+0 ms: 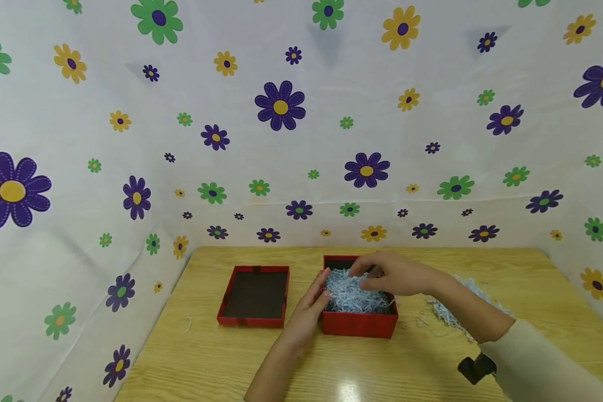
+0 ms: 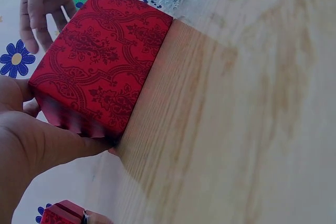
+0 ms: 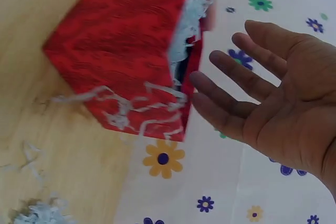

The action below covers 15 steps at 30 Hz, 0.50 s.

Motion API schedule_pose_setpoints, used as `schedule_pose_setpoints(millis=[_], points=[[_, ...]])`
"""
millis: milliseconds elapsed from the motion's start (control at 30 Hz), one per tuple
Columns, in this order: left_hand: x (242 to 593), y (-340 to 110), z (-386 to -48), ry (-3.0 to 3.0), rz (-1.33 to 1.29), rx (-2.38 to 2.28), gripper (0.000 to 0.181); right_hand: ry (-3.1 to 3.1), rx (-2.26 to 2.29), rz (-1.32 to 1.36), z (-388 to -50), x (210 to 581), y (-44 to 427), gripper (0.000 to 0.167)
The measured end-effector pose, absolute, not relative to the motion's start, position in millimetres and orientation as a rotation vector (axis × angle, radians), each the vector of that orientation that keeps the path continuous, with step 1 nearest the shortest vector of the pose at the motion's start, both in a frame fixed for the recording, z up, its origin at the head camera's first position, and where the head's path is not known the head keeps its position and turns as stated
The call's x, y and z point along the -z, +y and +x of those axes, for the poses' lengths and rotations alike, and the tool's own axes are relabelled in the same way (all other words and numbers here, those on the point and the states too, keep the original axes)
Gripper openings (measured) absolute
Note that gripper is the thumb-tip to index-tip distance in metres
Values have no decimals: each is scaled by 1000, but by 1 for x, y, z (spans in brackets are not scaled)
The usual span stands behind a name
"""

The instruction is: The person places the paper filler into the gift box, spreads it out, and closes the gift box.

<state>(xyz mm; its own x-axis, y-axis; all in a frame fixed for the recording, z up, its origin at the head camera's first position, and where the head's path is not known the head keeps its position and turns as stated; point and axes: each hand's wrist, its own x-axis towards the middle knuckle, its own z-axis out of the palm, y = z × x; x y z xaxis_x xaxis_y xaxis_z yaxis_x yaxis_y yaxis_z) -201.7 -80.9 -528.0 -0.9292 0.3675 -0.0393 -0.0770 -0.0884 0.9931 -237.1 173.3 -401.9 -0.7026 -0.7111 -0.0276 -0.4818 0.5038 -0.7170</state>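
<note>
A red patterned box (image 1: 359,325) stands on the table, filled with light blue shredded paper (image 1: 349,295). Against its left side rests my left hand (image 1: 301,324), fingers and thumb laid along the wall; the left wrist view shows that thumb touching the red side (image 2: 100,61). My right hand (image 1: 397,273) hovers over the paper at the box's right, fingers loosely bent and apart. Seen from the right wrist, its palm and spread fingers (image 3: 223,85) hold nothing. A few paper strands (image 3: 121,111) hang over the box's outer wall.
Left of the box lies a shallow red lid (image 1: 250,322), its dark inside facing up. A loose pile of blue shredded paper (image 1: 449,315) sits to the right, partly behind my right forearm. Stray strands dot the wooden table (image 1: 206,357). A flower-patterned cloth (image 1: 261,151) hangs behind.
</note>
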Motion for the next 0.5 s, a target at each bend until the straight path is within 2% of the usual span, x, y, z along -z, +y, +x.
schedule_pose_setpoints(millis=[200,500], points=[[526,-83,-202,1905,318,-2081,56,2143,1195,-767,-257,393,174,26],[529,-81,-201,1873,339,-2088,54,1835,1071,-523,-287,428,159,22]])
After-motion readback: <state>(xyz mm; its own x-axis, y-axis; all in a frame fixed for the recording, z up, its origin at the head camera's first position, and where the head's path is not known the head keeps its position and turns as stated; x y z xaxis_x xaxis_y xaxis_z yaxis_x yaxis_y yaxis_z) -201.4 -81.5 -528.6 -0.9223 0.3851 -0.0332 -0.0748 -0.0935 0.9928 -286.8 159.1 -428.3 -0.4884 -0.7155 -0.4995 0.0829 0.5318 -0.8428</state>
